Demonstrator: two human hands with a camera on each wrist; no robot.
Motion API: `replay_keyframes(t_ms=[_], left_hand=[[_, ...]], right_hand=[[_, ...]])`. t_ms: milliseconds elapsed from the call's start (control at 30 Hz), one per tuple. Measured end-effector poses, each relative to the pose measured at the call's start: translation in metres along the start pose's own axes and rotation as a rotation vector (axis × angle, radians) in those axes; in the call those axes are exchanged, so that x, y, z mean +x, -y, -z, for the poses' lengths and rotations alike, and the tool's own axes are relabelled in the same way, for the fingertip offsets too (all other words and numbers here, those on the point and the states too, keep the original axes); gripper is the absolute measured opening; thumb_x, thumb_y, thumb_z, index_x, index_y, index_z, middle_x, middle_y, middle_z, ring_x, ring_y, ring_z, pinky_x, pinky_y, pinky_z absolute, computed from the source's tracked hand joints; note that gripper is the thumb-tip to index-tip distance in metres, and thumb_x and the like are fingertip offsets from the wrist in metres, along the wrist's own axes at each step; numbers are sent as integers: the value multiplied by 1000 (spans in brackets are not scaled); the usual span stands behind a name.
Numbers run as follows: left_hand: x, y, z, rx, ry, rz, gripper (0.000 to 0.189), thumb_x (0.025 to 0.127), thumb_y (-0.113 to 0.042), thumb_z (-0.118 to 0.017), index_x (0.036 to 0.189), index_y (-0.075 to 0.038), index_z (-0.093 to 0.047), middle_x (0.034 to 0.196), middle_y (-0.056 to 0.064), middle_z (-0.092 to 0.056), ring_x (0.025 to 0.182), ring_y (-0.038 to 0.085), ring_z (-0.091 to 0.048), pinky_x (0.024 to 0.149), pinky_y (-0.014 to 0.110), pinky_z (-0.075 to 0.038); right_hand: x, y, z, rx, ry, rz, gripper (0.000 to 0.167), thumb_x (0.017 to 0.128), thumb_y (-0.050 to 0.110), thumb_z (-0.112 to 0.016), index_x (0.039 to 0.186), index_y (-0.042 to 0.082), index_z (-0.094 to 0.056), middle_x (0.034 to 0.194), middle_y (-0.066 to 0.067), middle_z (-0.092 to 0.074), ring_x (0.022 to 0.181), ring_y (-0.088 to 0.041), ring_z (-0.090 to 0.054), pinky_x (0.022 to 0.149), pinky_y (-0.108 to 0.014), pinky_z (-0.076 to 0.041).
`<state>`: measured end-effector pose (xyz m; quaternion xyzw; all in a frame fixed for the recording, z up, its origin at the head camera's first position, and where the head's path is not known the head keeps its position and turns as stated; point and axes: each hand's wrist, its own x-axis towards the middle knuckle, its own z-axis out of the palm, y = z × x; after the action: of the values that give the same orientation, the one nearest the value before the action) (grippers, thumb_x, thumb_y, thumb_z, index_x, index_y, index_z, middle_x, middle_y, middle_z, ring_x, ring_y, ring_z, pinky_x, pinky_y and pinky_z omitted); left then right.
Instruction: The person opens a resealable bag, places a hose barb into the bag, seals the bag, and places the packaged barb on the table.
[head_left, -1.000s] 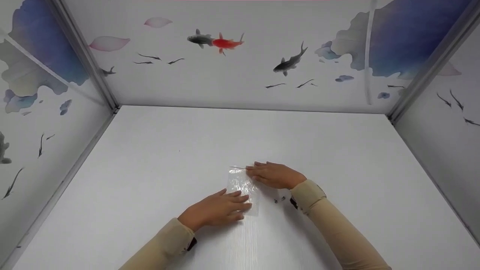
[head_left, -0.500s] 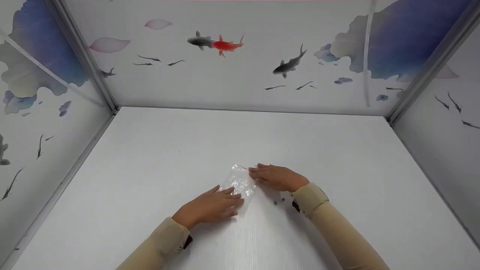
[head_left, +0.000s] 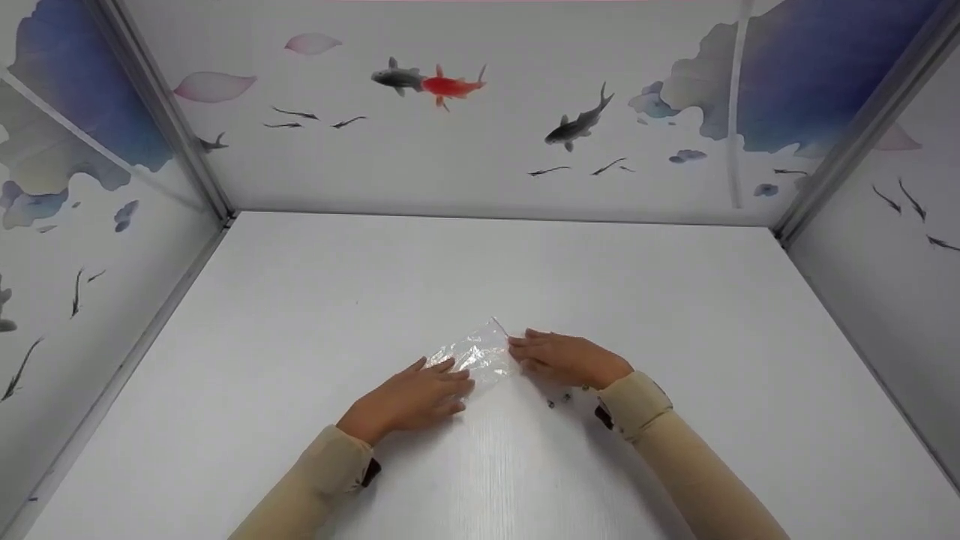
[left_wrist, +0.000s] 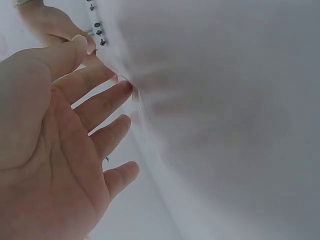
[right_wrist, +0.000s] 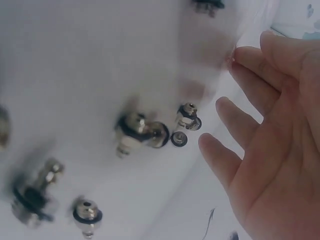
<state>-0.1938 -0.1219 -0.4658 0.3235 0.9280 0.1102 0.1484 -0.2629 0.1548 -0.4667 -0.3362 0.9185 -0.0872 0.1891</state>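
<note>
A clear plastic bag [head_left: 480, 354] lies slanted on the white table between the two hands. My left hand [head_left: 405, 397] rests on its lower left part with fingers extended and spread. At the bag's right edge, the fingertips of my right hand [head_left: 574, 358] touch it, those fingers also long and loosely straight. Small silvery metal fittings [head_left: 551, 404] with dark rings lie under and beside the right wrist. The right wrist view shows several of these fittings [right_wrist: 132, 131] close up, below the open palm [right_wrist: 280, 145].
The white table [head_left: 360, 262] is bounded at the back by a panel [head_left: 480, 165] printed with fish. Printed panels also stand at the left [head_left: 112, 300] and right [head_left: 892, 300], joined by metal corner posts.
The bag has turned clockwise, its top edge swinging to the right. My left hand has slid left and away from me; my right hand has shifted slightly right. Another fitting shows by the right wrist.
</note>
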Motion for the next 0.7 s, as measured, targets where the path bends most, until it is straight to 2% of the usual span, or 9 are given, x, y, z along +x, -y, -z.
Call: replay_keyframes(t_ms=[233, 500, 700], left_hand=[[5, 9, 0, -9, -34, 52, 46, 101, -36, -46, 144, -20, -46, 150, -3, -42, 145, 24, -28, 116, 52, -17], [12, 17, 2, 30, -52, 88, 45, 101, -35, -45, 142, -17, -49, 151, -3, -42, 145, 24, -27, 115, 54, -19], [16, 19, 5, -2, -62, 124, 42, 101, -34, -46, 139, -16, -53, 149, -2, -44, 145, 24, -28, 116, 54, -18]], right_hand=[[-8, 2, -4, -12, -30, 26, 48, 103, 35, -42, 148, 20, -39, 155, 6, -34, 146, -21, -25, 114, -46, -27], [-15, 7, -9, -13, -60, 32, 48, 102, 37, -44, 147, 18, -42, 153, 4, -38, 144, -24, -28, 112, -47, -30], [-19, 13, -10, 0, -67, 28, 49, 102, 39, -43, 146, 19, -42, 152, 4, -38, 144, -25, -29, 112, -48, -30]])
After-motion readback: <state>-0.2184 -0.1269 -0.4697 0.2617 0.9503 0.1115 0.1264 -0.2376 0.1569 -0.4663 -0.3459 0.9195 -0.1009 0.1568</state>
